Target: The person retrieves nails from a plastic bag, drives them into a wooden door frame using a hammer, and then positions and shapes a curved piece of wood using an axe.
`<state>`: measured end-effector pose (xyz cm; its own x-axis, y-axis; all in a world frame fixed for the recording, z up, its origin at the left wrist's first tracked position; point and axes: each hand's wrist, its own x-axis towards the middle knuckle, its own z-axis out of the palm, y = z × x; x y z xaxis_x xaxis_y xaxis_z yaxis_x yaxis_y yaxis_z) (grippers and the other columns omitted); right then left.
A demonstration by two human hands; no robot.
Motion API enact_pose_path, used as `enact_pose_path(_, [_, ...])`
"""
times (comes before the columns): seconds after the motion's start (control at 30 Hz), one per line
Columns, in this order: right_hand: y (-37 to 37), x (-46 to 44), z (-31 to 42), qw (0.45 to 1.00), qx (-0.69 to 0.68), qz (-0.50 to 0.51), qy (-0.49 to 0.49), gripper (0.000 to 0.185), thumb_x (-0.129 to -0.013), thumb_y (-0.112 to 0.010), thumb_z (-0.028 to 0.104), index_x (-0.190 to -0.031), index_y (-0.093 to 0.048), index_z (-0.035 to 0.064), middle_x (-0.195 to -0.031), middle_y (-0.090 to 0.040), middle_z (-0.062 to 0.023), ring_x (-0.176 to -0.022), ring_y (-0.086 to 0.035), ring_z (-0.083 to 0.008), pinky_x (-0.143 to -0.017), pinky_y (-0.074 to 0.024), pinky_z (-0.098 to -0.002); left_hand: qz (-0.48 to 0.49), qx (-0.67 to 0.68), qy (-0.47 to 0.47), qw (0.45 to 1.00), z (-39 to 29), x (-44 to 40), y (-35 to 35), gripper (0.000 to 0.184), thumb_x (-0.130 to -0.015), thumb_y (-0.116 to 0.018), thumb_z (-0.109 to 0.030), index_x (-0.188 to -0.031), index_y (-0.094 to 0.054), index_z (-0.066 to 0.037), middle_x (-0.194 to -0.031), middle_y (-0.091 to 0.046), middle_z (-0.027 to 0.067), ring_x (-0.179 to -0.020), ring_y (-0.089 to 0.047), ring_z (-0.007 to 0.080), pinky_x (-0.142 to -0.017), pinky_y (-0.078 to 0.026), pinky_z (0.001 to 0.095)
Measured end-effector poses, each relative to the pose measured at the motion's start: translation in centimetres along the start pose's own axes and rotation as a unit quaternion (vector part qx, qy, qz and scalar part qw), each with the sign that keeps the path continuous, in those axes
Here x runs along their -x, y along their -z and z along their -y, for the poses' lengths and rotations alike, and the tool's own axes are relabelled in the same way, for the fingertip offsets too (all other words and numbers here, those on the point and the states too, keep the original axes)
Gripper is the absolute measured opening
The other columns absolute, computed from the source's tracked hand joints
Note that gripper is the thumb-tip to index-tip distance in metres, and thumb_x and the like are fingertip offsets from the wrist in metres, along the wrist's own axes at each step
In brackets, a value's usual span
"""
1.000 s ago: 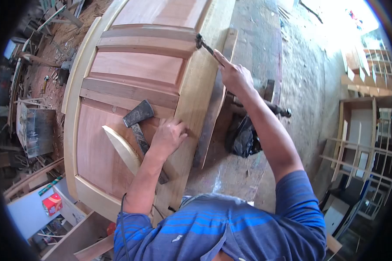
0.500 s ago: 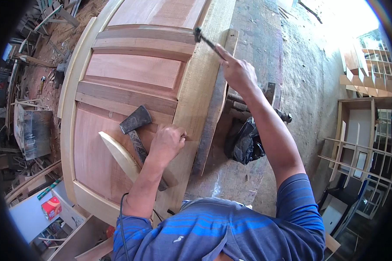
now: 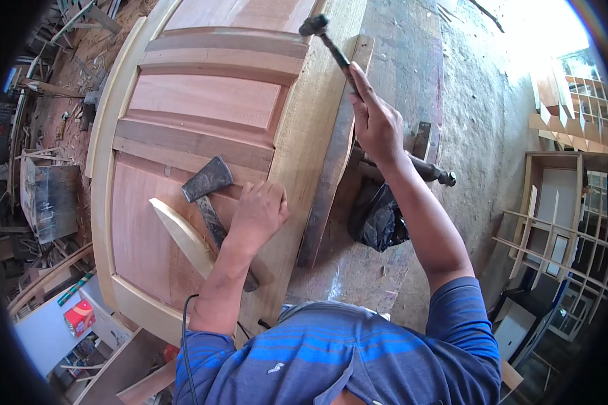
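Note:
My right hand (image 3: 380, 129) grips a hammer (image 3: 336, 52) by its handle, index finger stretched along it. The hammer's dark head is raised over the far side of a panelled wooden door (image 3: 288, 145). Curled closed, my left hand (image 3: 258, 212) rests at the door's near right part, by the joint of rail and stile. Whatever its fingers pinch is hidden. Just left of that hand lies a hatchet (image 3: 208, 179) with a dark, worn blade, its handle partly under my forearm. Beside the hatchet is a pale pointed wood strip (image 3: 181, 233), also partly covered by the forearm.
The door lies on a worn workbench (image 3: 400, 74). A rough board (image 3: 332, 162) runs along the door's right edge. Further right are a metal vise (image 3: 431, 170) and a black plastic bag (image 3: 380, 219). Scrap wood covers the floor at left; wooden frames (image 3: 554, 216) stand at right.
The hammer has risen and swung more upright, its head now higher in view and looking larger. My left hand stays by the same joint, its knuckles turned slightly.

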<state>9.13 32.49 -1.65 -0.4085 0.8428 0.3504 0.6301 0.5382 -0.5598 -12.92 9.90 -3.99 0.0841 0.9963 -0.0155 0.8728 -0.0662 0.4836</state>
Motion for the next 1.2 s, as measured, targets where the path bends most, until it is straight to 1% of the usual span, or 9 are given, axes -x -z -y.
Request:
enact_pose_path(0.03, [-0.6, 0.7, -0.6, 0.997, -0.027, -0.053, 0.042, 0.063, -0.111, -0.063, 0.025, -0.169, -0.045, 0.0399, -0.092, -0.077, -0.0280, -0.086, -0.077, -0.0454, -0.075, -0.0610, -0.0547, -0.005, 0.021, 0.012, 1.000, -0.3, -0.3, 0.5, 0.014, -0.094, -0.073, -0.013, -0.104, -0.069, -0.005, -0.093, -0.075, 0.0155, -0.093, -0.073, 0.0374, -0.091, -0.052, 0.0488])
enact_pose_path(0.07, [-0.3, 1.3, -1.3, 0.983, 0.109, 0.128, -0.071, 0.064, -0.112, -0.062, 0.027, -0.170, -0.043, 0.0417, -0.089, -0.076, -0.0267, -0.086, -0.077, -0.0452, -0.077, -0.0605, -0.0561, -0.017, 0.040, 0.021, 0.999, -0.5, -1.1, 1.0, 0.013, -0.095, -0.072, -0.011, -0.105, -0.068, -0.004, -0.094, -0.075, 0.0161, -0.092, -0.073, 0.0386, -0.089, -0.054, 0.0496])
enact_pose_path(0.17, [1.0, 0.0, -0.2, 0.960, 0.165, 0.211, -0.084, 0.064, -0.111, -0.062, 0.030, -0.170, -0.042, 0.0436, -0.087, -0.076, -0.0248, -0.082, -0.077, -0.0446, -0.080, -0.0587, -0.0587, -0.076, 0.150, 0.020, 0.986, -0.7, -3.2, 1.7, 0.012, -0.099, -0.071, -0.003, -0.111, -0.071, -0.002, -0.098, -0.077, 0.0187, -0.092, -0.076, 0.0392, -0.084, -0.059, 0.0469])
enact_pose_path(0.37, [-0.9, 1.2, -1.5, 0.999, -0.024, -0.043, 0.017, 0.063, -0.112, -0.062, 0.032, -0.170, -0.042, 0.0441, -0.091, -0.078, -0.0221, -0.080, -0.077, -0.0409, -0.078, -0.0595, -0.0575, -0.208, 0.214, 0.013, 0.954, 1.1, -10.8, 2.0, 0.023, -0.102, -0.077, -0.006, -0.125, -0.078, 0.000, -0.105, -0.082, 0.0173, -0.096, -0.081, 0.0247, -0.082, -0.062, 0.0358])
enact_pose_path(0.43, [0.3, 0.2, 0.0, 0.949, 0.155, 0.237, -0.136, 0.063, -0.112, -0.060, 0.033, -0.171, -0.040, 0.0414, -0.095, -0.078, -0.0244, -0.086, -0.077, -0.0452, -0.079, -0.0598, -0.0597, -0.263, 0.275, 0.051, 0.923, 2.2, -14.0, 0.7, 0.019, -0.104, -0.077, -0.008, -0.121, -0.079, 0.000, -0.105, -0.082, 0.0141, -0.095, -0.080, 0.0203, -0.083, -0.062, 0.0339])
enact_pose_path(0.5, [1.1, -0.7, 0.3, 0.953, 0.134, 0.239, -0.127, 0.060, -0.113, -0.056, 0.034, -0.170, -0.043, 0.0404, -0.097, -0.078, -0.0266, -0.090, -0.076, -0.0487, -0.080, -0.0576, -0.0622, -0.319, 0.304, 0.047, 0.896, 3.8, -19.2, -0.8, 0.015, -0.104, -0.077, -0.010, -0.116, -0.079, -0.001, -0.104, -0.083, 0.0128, -0.093, -0.080, 0.0186, -0.082, -0.063, 0.0337])
enact_pose_path(0.83, [1.6, 2.1, -4.3, 0.982, -0.094, -0.033, -0.161, 0.054, -0.114, -0.066, 0.025, -0.166, -0.055, 0.0280, -0.073, -0.067, -0.0166, -0.061, -0.061, -0.0160, -0.066, -0.0552, -0.0364, -0.358, 0.264, 0.048, 0.894, 6.9, -28.1, -5.7, 0.011, -0.102, -0.078, -0.021, -0.109, -0.082, -0.013, -0.096, -0.085, 0.0025, -0.090, -0.079, 0.0209, -0.093, -0.055, 0.0375])
enact_pose_path(1.1, [-0.4, 2.4, -4.7, 0.979, -0.111, -0.012, -0.170, 0.053, -0.113, -0.068, 0.029, -0.164, -0.057, 0.0310, -0.082, -0.072, -0.0216, -0.068, -0.070, -0.0262, -0.075, -0.0580, -0.0401, -0.345, 0.120, 0.006, 0.931, 6.6, -27.5, -5.5, 0.013, -0.099, -0.082, -0.025, -0.109, -0.086, -0.019, -0.104, -0.083, 0.0007, -0.099, -0.073, 0.0188, -0.103, -0.048, 0.0392])
enact_pose_path(1.2, [-1.2, 2.3, -5.2, 0.982, -0.115, -0.024, -0.148, 0.052, -0.111, -0.069, 0.028, -0.163, -0.059, 0.0303, -0.086, -0.073, -0.0238, -0.073, -0.074, -0.0353, -0.076, -0.0585, -0.0425, -0.402, 0.067, -0.058, 0.911, 6.9, -27.9, -5.4, 0.017, -0.097, -0.085, -0.018, -0.114, -0.087, -0.017, -0.099, -0.083, 0.0030, -0.085, -0.073, 0.0166, -0.082, -0.059, 0.0355])
